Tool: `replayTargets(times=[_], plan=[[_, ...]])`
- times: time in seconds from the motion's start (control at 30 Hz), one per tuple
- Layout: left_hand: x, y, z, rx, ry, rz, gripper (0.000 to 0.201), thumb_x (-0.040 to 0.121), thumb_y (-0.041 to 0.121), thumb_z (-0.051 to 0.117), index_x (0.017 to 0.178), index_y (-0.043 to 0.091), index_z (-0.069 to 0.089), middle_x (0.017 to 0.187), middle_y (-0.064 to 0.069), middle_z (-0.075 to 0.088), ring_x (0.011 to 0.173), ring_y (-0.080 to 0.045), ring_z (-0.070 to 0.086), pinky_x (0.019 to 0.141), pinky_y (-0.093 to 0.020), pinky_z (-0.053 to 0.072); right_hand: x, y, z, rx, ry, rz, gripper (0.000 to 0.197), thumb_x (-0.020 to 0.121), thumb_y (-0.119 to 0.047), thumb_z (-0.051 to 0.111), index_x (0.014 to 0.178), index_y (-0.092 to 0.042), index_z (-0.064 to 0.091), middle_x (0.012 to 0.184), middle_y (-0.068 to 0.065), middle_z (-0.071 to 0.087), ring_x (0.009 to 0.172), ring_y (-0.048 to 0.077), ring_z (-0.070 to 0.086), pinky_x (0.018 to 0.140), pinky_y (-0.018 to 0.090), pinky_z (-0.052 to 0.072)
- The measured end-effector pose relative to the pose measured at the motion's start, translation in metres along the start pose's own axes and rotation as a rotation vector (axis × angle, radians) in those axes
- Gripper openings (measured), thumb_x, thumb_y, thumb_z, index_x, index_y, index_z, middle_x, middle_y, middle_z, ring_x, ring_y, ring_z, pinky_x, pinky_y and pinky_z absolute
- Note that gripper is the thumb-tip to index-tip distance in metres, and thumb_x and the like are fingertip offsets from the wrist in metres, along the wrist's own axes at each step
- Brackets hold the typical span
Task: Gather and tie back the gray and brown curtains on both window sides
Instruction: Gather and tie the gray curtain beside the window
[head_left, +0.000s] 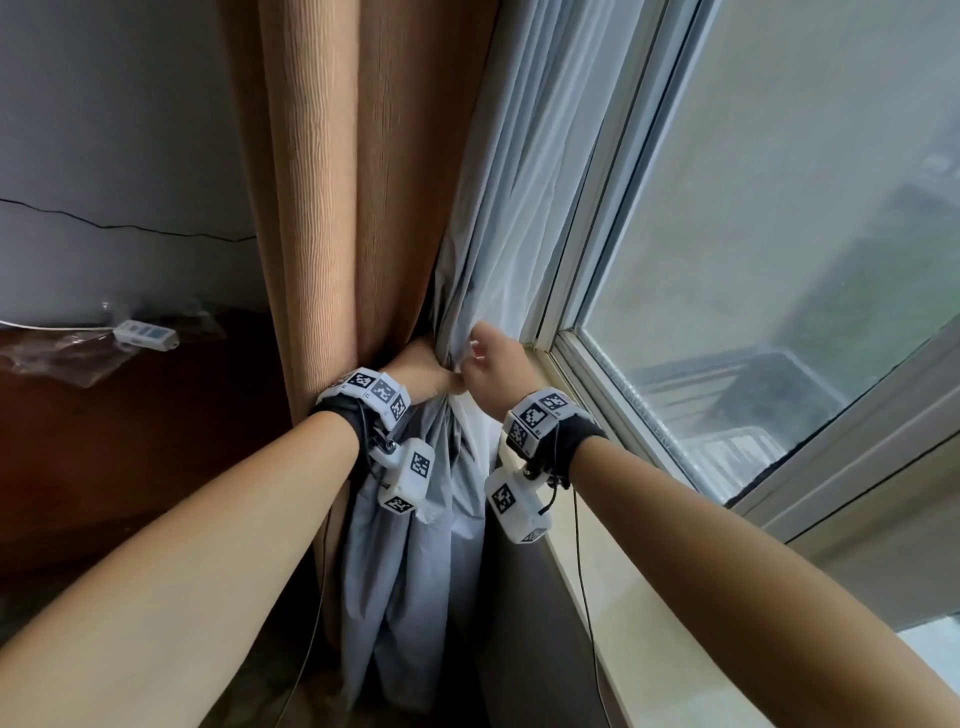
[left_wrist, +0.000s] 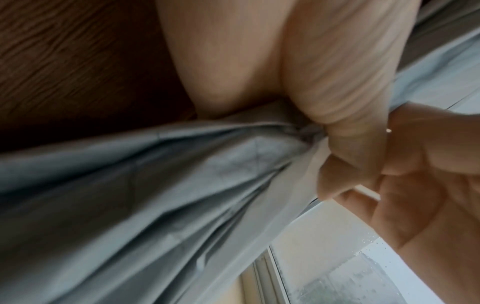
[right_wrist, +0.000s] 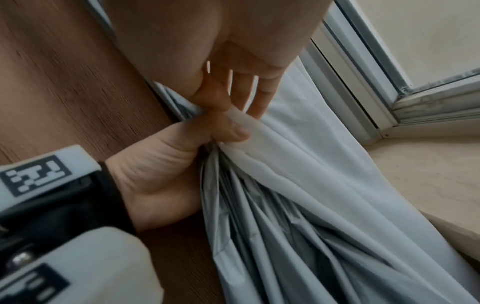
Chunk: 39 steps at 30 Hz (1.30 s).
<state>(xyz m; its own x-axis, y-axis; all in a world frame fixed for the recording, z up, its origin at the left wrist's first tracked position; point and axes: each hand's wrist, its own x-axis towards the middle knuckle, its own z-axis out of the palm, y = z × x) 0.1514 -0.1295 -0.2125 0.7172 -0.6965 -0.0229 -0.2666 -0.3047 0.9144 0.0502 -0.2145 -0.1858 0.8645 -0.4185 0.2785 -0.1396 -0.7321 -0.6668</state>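
The ribbed brown curtain (head_left: 322, 208) hangs left of the thin gray curtain (head_left: 410, 519), beside the window. My left hand (head_left: 426, 371) grips the gray curtain bunched into a narrow waist, with the brown curtain against its back. Its thumb (right_wrist: 223, 129) clamps the folds. My right hand (head_left: 488, 358) meets it from the window side and pinches a pale fold of the gray curtain (right_wrist: 311, 205) with its index finger (right_wrist: 218, 98) curled; its other fingers are straighter. The left wrist view shows my left hand (left_wrist: 345, 115) around the gray cloth (left_wrist: 155, 205), with the right palm (left_wrist: 415, 185) close by. No tie-back is visible.
The window pane (head_left: 753, 260) and its frame (head_left: 587, 291) stand just right of my hands. A pale sill (head_left: 623, 597) runs under my right forearm. A dark wooden cabinet (head_left: 130, 441) at left carries a white switch box (head_left: 148, 332) and clear plastic wrap.
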Motion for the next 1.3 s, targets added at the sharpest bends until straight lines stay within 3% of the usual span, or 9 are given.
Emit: replayTargets(times=[0.1,0.23,0.33,0.47,0.6,0.77,1.0,1.17,1.3], plan=[[-0.001,0.002,-0.002,-0.070,0.099,-0.029,0.033,0.072,0.003,0.079,0.100,0.011,0.064,0.099,-0.003,0.067,0.099,-0.016,0.064,0.081,-0.024,0.047,0.000,-0.001,-0.005,-0.003,-0.063,-0.030,0.011,0.082,0.005,0.044,0.084,0.006,0.055,0.086,0.028,0.064,0.077,0.030,0.058,0.076,0.051,0.049],[0.000,-0.001,-0.002,-0.051,0.325,-0.091,0.032,0.078,0.009,0.071,0.108,0.001,0.065,0.103,-0.011,0.068,0.095,-0.022,0.064,0.078,-0.028,0.049,0.003,0.009,-0.004,0.079,0.050,0.028,0.029,0.083,0.000,0.050,0.093,-0.011,0.074,0.089,0.002,0.074,0.078,0.013,0.065,0.078,0.033,0.054],[0.002,-0.006,-0.004,-0.065,0.369,-0.133,0.038,0.078,0.010,0.067,0.113,-0.003,0.062,0.106,-0.017,0.069,0.098,-0.029,0.066,0.080,-0.029,0.052,0.008,0.028,-0.001,0.135,0.265,0.190,0.023,0.084,-0.009,0.060,0.106,-0.011,0.063,0.105,0.002,0.065,0.094,0.015,0.060,0.090,0.038,0.053],[0.000,-0.008,-0.012,-0.066,0.358,-0.142,0.039,0.080,0.009,0.066,0.117,-0.004,0.059,0.109,-0.016,0.067,0.100,-0.028,0.064,0.080,-0.027,0.048,0.017,0.038,-0.002,0.431,0.052,0.365,0.064,0.082,-0.019,0.074,0.139,-0.012,0.043,0.128,0.000,0.053,0.112,0.015,0.055,0.093,0.033,0.049],[-0.003,-0.010,-0.015,-0.059,0.358,-0.116,0.036,0.080,0.007,0.066,0.115,-0.004,0.061,0.109,-0.018,0.067,0.101,-0.029,0.064,0.080,-0.027,0.048,0.019,0.029,0.002,0.377,0.090,0.274,0.016,0.086,-0.020,0.068,0.102,-0.018,0.070,0.093,0.001,0.073,0.087,0.020,0.070,0.077,0.037,0.058],[0.000,-0.012,-0.013,-0.062,0.385,-0.095,0.036,0.079,0.009,0.068,0.113,-0.001,0.063,0.107,-0.016,0.069,0.099,-0.027,0.066,0.083,-0.030,0.052,0.009,0.013,0.009,0.028,0.168,-0.012,0.010,0.084,-0.012,0.054,0.091,-0.005,0.057,0.076,0.009,0.065,0.065,0.026,0.063,0.061,0.045,0.056],[0.001,-0.009,-0.008,0.022,0.075,-0.029,0.038,0.068,0.016,0.081,0.103,0.006,0.069,0.100,-0.005,0.072,0.098,-0.016,0.067,0.091,-0.033,0.055,0.002,-0.008,0.007,0.043,0.020,-0.105,0.017,0.084,-0.005,0.046,0.094,-0.003,0.058,0.090,0.010,0.071,0.084,0.027,0.068,0.075,0.045,0.056],[0.002,-0.011,-0.014,-0.080,0.220,-0.069,0.042,0.072,0.012,0.081,0.110,0.003,0.067,0.106,-0.007,0.070,0.101,-0.018,0.066,0.088,-0.029,0.052,0.000,-0.012,-0.008,0.143,-0.165,-0.088,0.056,0.075,0.013,0.039,0.112,-0.013,0.073,0.109,-0.006,0.072,0.101,0.002,0.062,0.090,0.003,0.041],[0.001,-0.011,-0.016,-0.071,0.353,-0.139,0.043,0.072,0.022,0.082,0.106,0.002,0.064,0.100,-0.010,0.068,0.092,-0.022,0.066,0.084,-0.035,0.056,0.007,0.005,-0.001,0.176,0.061,0.025,0.040,0.082,0.007,0.045,0.104,-0.009,0.074,0.104,0.002,0.074,0.099,0.012,0.068,0.098,0.030,0.052]])
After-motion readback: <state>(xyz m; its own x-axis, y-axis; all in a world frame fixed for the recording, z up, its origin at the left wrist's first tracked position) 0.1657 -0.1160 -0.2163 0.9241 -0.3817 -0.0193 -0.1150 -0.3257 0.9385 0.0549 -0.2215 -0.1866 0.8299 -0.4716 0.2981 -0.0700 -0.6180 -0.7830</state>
